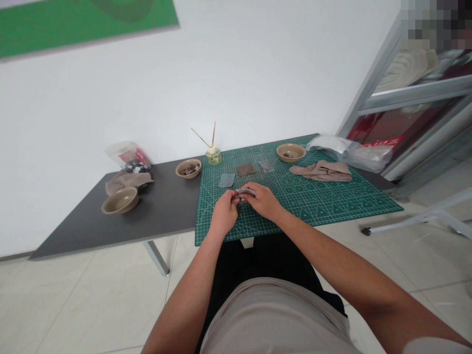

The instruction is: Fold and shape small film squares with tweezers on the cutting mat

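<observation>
My left hand (225, 209) and my right hand (262, 199) meet above the near part of the green cutting mat (317, 201). Both are closed on a small greyish pouch (245, 191), which looks like a thin bag; the fingers cover much of it, and its contents cannot be made out. Just beyond the hands, flat on the mat, lie a pale blue-grey packet (226, 180), a brown packet (245, 169) and a clear packet (266, 166).
Bowls stand around: one with dark pieces (189, 168), one at the back right (291, 153), one at left (121, 201). Brown cloth (322, 171) lies right, another cloth (127, 182) left. A reed diffuser (214, 156) is by the wall; plastic bags (350, 150) at right.
</observation>
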Demonstrator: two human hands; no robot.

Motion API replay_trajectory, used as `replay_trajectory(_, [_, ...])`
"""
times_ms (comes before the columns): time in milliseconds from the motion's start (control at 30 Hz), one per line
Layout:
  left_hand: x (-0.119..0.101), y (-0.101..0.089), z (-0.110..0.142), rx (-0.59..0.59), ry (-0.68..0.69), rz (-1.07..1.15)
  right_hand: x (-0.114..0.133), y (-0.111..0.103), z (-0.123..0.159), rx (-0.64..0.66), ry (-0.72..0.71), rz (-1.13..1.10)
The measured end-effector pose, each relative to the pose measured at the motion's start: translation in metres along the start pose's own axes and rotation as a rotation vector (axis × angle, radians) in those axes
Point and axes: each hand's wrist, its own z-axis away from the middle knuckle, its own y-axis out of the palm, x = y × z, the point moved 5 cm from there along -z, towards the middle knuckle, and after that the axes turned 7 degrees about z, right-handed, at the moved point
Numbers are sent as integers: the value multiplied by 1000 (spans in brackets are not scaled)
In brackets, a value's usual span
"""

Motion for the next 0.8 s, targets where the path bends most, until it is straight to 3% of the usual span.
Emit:
replay_trajectory(167, [0, 0, -1, -12, -10, 35, 0, 1, -1, 0, -65, -17])
replay_trajectory(467, [0, 0, 0, 2, -23, 8, -4, 1, -2, 32, 24, -65])
replay_trajectory(800, [1, -1, 0, -5, -17, 4, -3, -1, -3, 21, -5, -59])
